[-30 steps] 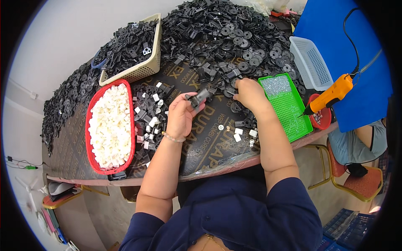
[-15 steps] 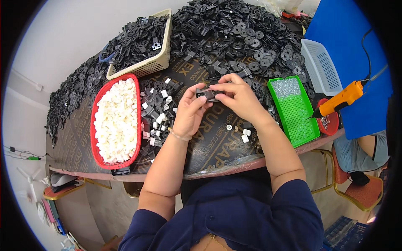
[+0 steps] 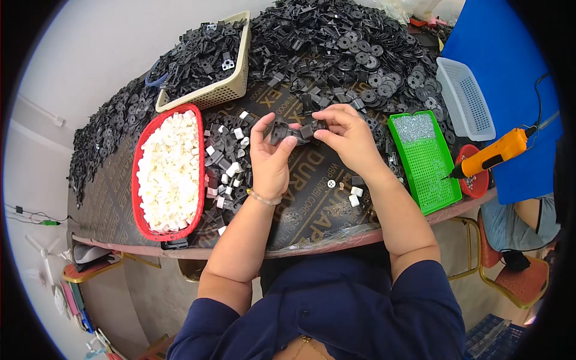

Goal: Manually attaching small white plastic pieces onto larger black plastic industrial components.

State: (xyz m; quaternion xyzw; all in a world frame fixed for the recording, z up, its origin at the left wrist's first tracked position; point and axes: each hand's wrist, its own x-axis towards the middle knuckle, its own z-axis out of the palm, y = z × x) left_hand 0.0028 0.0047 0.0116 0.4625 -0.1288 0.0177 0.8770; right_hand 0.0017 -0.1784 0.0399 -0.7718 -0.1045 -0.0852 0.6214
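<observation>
Over the middle of the table my left hand (image 3: 271,161) grips a black plastic part (image 3: 280,131) between thumb and fingers. My right hand (image 3: 351,141) pinches the right end of black plastic at the same spot. Whether the two hands hold one piece or two touching pieces, I cannot tell. Left of my left hand lie loose black parts, several with white blocks (image 3: 225,179) in or beside them. Below my right hand are a small white round piece with holes (image 3: 331,183) and white blocks (image 3: 354,200).
A red basket (image 3: 137,198) of white blocks stands left. Behind it is a beige basket (image 3: 241,78) of black parts, beside a large heap of black parts and discs (image 3: 366,54). Right are a green tray (image 3: 429,207) of screws, an orange electric screwdriver (image 3: 498,153) and a red bowl (image 3: 480,186).
My hands have drawn slightly apart, and the black plastic between them spans wider. My left fingers have lifted and opened somewhat around the part.
</observation>
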